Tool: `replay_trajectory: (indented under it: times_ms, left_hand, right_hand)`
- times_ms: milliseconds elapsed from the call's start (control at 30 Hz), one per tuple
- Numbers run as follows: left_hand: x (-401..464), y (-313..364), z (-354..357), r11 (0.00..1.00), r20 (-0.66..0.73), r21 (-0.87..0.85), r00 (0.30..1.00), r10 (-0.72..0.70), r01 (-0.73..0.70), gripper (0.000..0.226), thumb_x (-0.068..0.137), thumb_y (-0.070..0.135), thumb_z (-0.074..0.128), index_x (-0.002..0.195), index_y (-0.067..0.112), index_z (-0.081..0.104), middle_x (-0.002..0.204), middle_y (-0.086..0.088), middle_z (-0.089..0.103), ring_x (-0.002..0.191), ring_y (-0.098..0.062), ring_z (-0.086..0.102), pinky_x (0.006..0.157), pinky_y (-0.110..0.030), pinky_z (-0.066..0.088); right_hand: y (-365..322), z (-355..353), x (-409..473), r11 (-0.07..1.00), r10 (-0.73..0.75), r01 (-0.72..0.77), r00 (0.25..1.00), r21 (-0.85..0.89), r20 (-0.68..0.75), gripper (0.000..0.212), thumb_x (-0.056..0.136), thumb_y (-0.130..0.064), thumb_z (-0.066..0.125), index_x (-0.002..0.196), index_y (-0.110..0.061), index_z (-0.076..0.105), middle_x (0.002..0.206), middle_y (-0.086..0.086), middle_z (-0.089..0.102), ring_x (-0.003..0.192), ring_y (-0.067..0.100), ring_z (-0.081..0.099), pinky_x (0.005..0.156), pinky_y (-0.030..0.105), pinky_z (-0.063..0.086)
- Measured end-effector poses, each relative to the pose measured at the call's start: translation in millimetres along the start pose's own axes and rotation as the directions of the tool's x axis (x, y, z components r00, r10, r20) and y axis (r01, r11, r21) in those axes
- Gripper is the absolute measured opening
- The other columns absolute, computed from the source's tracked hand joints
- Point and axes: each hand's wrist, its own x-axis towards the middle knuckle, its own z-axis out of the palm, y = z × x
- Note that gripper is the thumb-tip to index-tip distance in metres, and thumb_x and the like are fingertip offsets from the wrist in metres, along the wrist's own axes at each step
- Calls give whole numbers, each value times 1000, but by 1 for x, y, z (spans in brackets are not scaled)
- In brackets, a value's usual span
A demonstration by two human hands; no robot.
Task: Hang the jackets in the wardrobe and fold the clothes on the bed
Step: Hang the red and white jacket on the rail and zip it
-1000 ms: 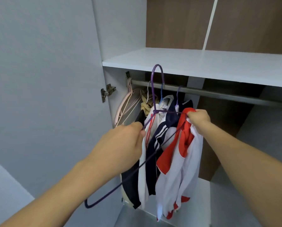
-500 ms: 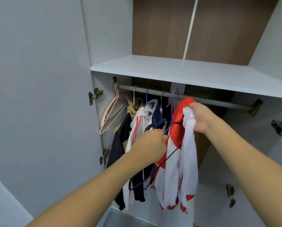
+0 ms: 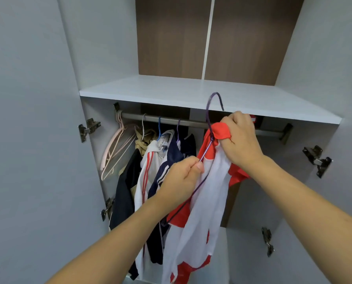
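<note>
A red and white jacket hangs from a purple wire hanger in front of the open wardrobe. My left hand pinches the hanger's lower wire. My right hand grips the jacket's red collar beside the hanger's neck. The hanger's hook stands up in front of the shelf edge, above the metal rail and off it. Three jackets hang on the rail to the left: a dark one, a white one with red stripes and a navy one.
A white shelf runs just above the rail. Several bare pink hangers hang at the rail's left end. The open door stands on the left, with hinges along the wardrobe's sides. The rail's right part carries nothing.
Both hands have carried the hanger and the red and white jacket to the right and upward. The hook, level with the rail half a second ago, now stands above it.
</note>
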Motion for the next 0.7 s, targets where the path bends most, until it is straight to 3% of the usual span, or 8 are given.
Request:
replay_trajectory:
  times_ms: [200,267,300,333,400,500,567,700]
  left_hand:
    - [-2,-21,18,996,31,-87,999,7,-4,23,95,35,44,78,24,55,59,-4,44,54,-10,40,52,-32,35]
    - [5,-29,25,937,19,-298,983,-184,182,8,86,32,52,81,27,55,67,2,46,62,-14,42,60,-32,37]
    - [10,-35,29,877,19,-379,950,-313,296,11,76,27,58,87,27,56,73,6,50,69,-16,47,67,-33,41]
    - [13,-45,33,828,42,-397,909,-416,397,34,66,23,62,100,26,58,84,6,54,80,-18,55,76,-37,47]
    - [11,-69,38,808,217,-172,822,-526,563,71,58,21,68,127,23,50,108,-1,57,105,-22,59,91,-42,51]
    - [-6,-92,50,813,561,78,649,-515,577,42,84,19,65,125,11,58,99,10,69,91,-6,64,82,-18,50]
    - [-11,-99,57,752,522,-30,652,-550,659,22,98,13,50,117,8,61,87,14,69,80,-2,64,72,-15,49]
    - [7,-111,37,683,149,-108,691,-707,722,23,104,17,38,113,10,58,98,-14,66,85,-27,63,80,-32,53]
  right_hand:
    - [22,-7,9,994,-73,86,981,-65,180,24,83,-40,30,81,-20,43,59,-2,47,61,34,52,54,36,32]
    - [28,-5,5,992,-55,65,995,-112,87,37,80,-42,27,82,-14,52,58,5,53,60,36,53,53,34,32]
    - [31,-4,4,992,-40,45,998,-117,41,41,80,-42,27,82,-13,55,58,8,55,59,36,52,53,33,30]
    - [35,-4,2,993,-24,26,1000,-117,12,41,81,-41,28,81,-12,56,58,9,55,58,36,52,53,32,28]
    - [40,-6,3,993,-20,18,1000,-118,-17,39,81,-40,30,77,-11,56,55,8,53,55,36,51,53,31,26]
    - [47,-11,6,994,-26,20,998,-111,-53,34,82,-38,34,73,-12,54,51,2,46,50,32,45,53,30,28]
    - [53,-15,6,993,-19,10,997,-114,-77,33,82,-39,35,73,-13,54,52,-1,41,50,28,40,53,30,29]
    - [67,-23,2,964,-29,10,997,-266,-67,32,79,-40,38,72,-13,55,51,11,51,52,37,55,52,29,28]
